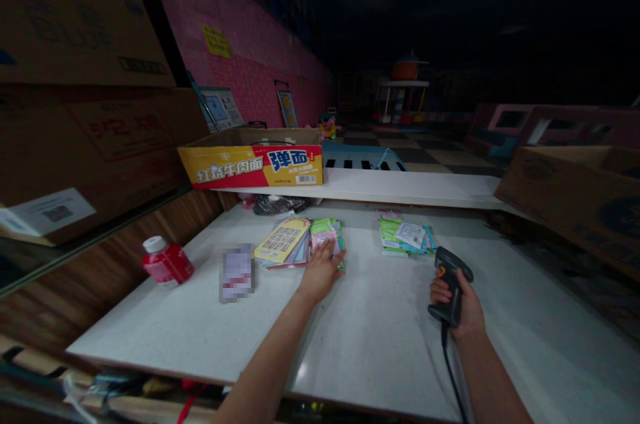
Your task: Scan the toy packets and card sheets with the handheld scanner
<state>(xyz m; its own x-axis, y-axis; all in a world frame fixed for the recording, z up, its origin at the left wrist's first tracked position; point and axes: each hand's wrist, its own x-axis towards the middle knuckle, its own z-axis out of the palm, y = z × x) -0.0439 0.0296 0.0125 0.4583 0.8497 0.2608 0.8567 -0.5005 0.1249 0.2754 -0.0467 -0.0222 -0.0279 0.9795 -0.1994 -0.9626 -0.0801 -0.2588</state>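
Packets (324,226) lay partly under the slightly parted fingers of the left hand (321,272), toward the worktop (200,331)'s far edge; the right hand (469,314) had its fingers wrapped round a scanner (453,271).

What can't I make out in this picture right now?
All in the head view:
Part of the pink item: hidden under the left hand.
Pixelated item's details: blurred by mosaic.
Far end of the cable from the barcode scanner: cut off by the bottom edge.
Noodle carton's floor: hidden by its front wall.
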